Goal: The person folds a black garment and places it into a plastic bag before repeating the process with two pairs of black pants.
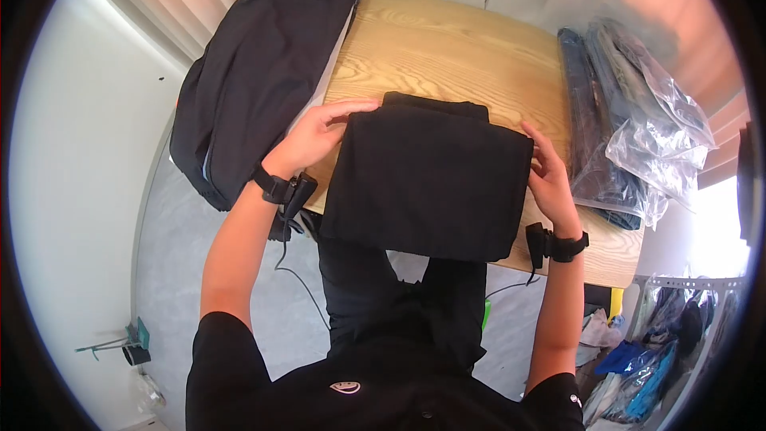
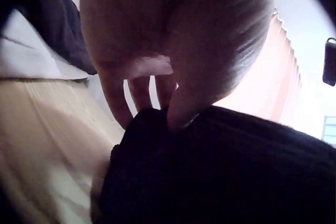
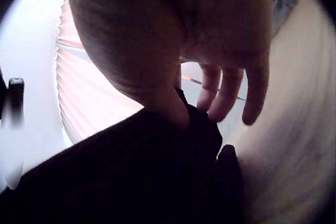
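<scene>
A folded black garment (image 1: 431, 179) lies over the near edge of the wooden table, with part of it hanging toward the person's lap. At its upper left corner the left hand (image 1: 317, 136) pinches the cloth, thumb on the near side and fingers behind, as the left wrist view shows. The right hand (image 1: 550, 179) holds the right edge. In the right wrist view its thumb (image 3: 176, 111) presses on the black cloth (image 3: 121, 176) while the fingers sit on the far side. Another black folded layer (image 1: 471, 108) shows behind the garment's top edge.
A large heap of black clothing (image 1: 263, 72) covers the left side of the table (image 1: 447, 40). Jeans in clear plastic bags (image 1: 630, 128) lie at the right. Below right stands a metal rack (image 1: 678, 281) near more bagged clothes (image 1: 638, 387). Cables run from both wrist cameras.
</scene>
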Demonstrator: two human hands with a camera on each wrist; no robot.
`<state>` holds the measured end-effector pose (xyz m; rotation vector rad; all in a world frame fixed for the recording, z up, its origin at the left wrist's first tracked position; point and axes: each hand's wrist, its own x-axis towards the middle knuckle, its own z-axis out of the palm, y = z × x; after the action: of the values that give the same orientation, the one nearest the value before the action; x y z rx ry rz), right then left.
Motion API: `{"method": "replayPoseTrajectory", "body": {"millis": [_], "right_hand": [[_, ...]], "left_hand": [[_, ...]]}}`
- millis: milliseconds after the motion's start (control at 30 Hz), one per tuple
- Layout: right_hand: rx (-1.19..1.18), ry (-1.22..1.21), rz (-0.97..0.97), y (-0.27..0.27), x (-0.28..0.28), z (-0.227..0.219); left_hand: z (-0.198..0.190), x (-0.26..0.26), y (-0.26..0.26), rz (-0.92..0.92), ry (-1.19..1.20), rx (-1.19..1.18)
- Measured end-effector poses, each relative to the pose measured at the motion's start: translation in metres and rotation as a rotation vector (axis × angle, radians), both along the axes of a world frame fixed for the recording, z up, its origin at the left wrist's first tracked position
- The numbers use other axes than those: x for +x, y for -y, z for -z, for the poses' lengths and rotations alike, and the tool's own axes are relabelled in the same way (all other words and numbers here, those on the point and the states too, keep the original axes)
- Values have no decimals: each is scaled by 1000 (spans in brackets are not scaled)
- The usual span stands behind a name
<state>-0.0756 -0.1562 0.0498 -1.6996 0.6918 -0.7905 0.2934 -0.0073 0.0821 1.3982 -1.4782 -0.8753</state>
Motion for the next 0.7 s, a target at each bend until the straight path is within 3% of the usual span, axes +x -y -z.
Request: {"method": "replayPoseTrajectory", "body": {"millis": [67, 167, 267, 367, 467, 567, 667, 700], "right_hand": [[-249, -128, 40, 1, 5, -7], [-283, -87, -76, 16, 5, 1], [-64, -13, -183, 34, -3, 17], [73, 62, -208, 48, -3, 17], [-31, -7, -223, 44, 21, -3], [33, -67, -465, 58, 24, 8], [-36, -110, -529, 64, 22, 12], [-97, -115, -541, 68, 22, 10]], "left_hand": [[3, 1, 4, -15, 95, -12], [24, 14, 7, -66, -129, -4], [32, 25, 7, -110, -148, -3], [38, 32, 14, -26, -155, -11], [39, 28, 33, 148, -214, -63], [30, 30, 42, 327, -79, -21], [27, 26, 43, 331, -84, 157], [24, 25, 47, 334, -11, 110]]}}
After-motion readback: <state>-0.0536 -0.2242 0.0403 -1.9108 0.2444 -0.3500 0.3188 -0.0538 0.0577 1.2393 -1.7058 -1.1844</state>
